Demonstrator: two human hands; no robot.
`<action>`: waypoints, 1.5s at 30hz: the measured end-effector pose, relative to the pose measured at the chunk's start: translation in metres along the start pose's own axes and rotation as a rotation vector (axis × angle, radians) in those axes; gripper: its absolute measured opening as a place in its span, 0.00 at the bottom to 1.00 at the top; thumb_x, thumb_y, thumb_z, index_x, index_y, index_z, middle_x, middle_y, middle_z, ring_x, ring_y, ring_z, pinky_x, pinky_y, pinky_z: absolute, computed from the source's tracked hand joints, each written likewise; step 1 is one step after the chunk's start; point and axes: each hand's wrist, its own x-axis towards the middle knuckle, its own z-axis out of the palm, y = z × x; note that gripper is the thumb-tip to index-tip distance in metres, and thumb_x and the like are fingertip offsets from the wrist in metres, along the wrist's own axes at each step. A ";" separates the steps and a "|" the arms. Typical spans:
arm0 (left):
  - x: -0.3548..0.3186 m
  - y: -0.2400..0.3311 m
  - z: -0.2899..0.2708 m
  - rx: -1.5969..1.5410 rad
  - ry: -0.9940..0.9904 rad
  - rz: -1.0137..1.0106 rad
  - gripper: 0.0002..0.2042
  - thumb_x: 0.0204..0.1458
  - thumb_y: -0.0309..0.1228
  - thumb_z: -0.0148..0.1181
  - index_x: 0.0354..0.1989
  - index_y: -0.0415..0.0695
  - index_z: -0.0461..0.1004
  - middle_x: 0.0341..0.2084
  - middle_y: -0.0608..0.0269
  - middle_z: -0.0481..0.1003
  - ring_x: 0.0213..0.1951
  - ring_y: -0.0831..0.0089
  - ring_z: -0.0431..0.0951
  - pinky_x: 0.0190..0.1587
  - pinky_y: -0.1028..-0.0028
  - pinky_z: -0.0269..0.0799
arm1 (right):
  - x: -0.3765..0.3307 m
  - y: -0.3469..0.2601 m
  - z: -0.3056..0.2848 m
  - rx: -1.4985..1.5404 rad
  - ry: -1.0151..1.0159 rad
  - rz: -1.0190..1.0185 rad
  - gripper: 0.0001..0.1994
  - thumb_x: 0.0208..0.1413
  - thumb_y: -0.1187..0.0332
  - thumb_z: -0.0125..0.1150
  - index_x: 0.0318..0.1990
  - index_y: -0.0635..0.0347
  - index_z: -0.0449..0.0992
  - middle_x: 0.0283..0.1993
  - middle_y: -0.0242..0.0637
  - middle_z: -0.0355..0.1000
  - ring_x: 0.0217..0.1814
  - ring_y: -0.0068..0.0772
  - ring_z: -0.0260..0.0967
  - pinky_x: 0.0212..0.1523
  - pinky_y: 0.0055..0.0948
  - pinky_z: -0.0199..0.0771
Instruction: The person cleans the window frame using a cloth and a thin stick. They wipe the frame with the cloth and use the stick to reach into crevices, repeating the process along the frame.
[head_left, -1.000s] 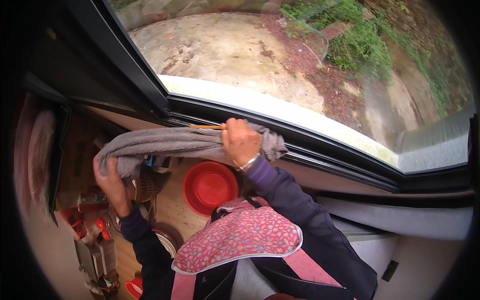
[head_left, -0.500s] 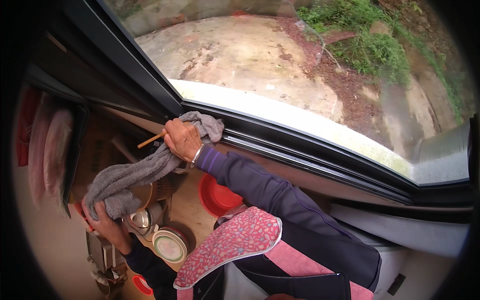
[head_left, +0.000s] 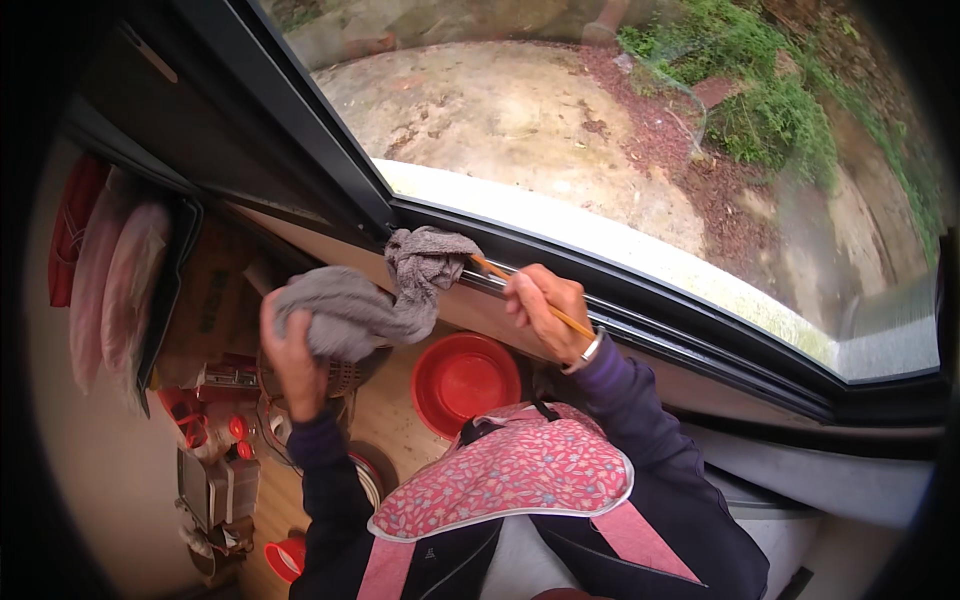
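On the near side of the black metal window track (head_left: 660, 335) sits a round red plastic basin (head_left: 466, 385). Left of it, the left hand (head_left: 293, 360) grasps a bunched grey towelling cloth (head_left: 410, 300), apparently supporting its slack; the far end meets the track. Beside the track, the right hand (head_left: 550, 312) pinches a thin yellow-brown stick (head_left: 490, 267), its tip at the cloth, seemingly guiding it. Unlike half a second ago, this hand is off the cloth, farther right along the track.

Looks like home: dark-framed window (head_left: 315, 130) onto yard (head_left: 500, 110), red basin (head_left: 466, 385), household clutter (head_left: 195, 487), flowered apron (head_left: 500, 470).
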 end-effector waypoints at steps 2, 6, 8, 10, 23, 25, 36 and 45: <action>0.009 -0.037 0.004 -0.031 0.019 -0.131 0.14 0.50 0.24 0.51 0.46 0.37 0.66 0.40 0.63 0.71 0.41 0.76 0.70 0.46 0.77 0.65 | -0.008 -0.012 0.001 -0.037 0.026 -0.076 0.10 0.61 0.70 0.43 0.31 0.64 0.70 0.22 0.34 0.67 0.21 0.24 0.66 0.23 0.23 0.67; 0.017 -0.089 0.020 -0.048 -0.092 -0.312 0.16 0.53 0.30 0.54 0.49 0.38 0.66 0.41 0.63 0.71 0.42 0.76 0.70 0.47 0.76 0.65 | 0.012 0.002 0.015 -0.213 -0.022 -0.353 0.08 0.58 0.72 0.45 0.30 0.64 0.69 0.21 0.41 0.66 0.21 0.40 0.67 0.23 0.31 0.66; 0.019 -0.092 0.043 -0.004 -0.180 -0.296 0.18 0.54 0.32 0.55 0.50 0.37 0.65 0.44 0.61 0.70 0.44 0.74 0.70 0.48 0.75 0.65 | 0.029 0.021 0.024 -0.309 -0.022 -0.378 0.06 0.56 0.72 0.48 0.28 0.62 0.66 0.22 0.44 0.65 0.24 0.48 0.65 0.23 0.38 0.64; 0.022 -0.092 0.059 0.055 -0.280 -0.356 0.21 0.52 0.33 0.56 0.52 0.36 0.63 0.44 0.58 0.70 0.45 0.71 0.69 0.49 0.73 0.65 | 0.036 0.029 0.028 -0.392 -0.004 -0.424 0.06 0.54 0.72 0.50 0.27 0.61 0.65 0.22 0.43 0.65 0.24 0.48 0.66 0.23 0.39 0.64; -0.081 -0.048 0.142 0.150 -0.616 -0.076 0.29 0.45 0.29 0.63 0.57 0.37 0.60 0.48 0.54 0.68 0.52 0.67 0.67 0.54 0.70 0.62 | -0.106 -0.052 -0.076 -0.823 0.184 -0.049 0.04 0.56 0.72 0.49 0.30 0.59 0.68 0.20 0.39 0.69 0.20 0.41 0.70 0.18 0.34 0.67; -0.089 -0.044 0.157 0.061 -0.637 -0.189 0.30 0.44 0.32 0.66 0.56 0.38 0.60 0.48 0.57 0.67 0.51 0.69 0.67 0.54 0.72 0.62 | -0.121 -0.060 -0.096 -0.759 0.190 0.048 0.06 0.58 0.71 0.46 0.31 0.60 0.68 0.20 0.38 0.68 0.19 0.37 0.70 0.19 0.31 0.68; -0.112 -0.135 0.114 -0.181 -0.678 -0.626 0.41 0.44 0.33 0.68 0.62 0.38 0.46 0.53 0.54 0.62 0.54 0.67 0.64 0.56 0.69 0.61 | -0.088 -0.002 -0.083 -0.089 0.089 0.070 0.07 0.57 0.75 0.36 0.29 0.63 0.62 0.25 0.35 0.65 0.21 0.21 0.64 0.22 0.19 0.66; -0.103 -0.131 0.124 -0.399 -0.828 -0.661 0.31 0.47 0.44 0.62 0.55 0.41 0.58 0.49 0.62 0.65 0.52 0.74 0.66 0.55 0.74 0.59 | -0.067 0.008 -0.052 0.134 0.138 0.069 0.09 0.60 0.72 0.34 0.29 0.63 0.60 0.27 0.37 0.66 0.23 0.21 0.67 0.23 0.18 0.67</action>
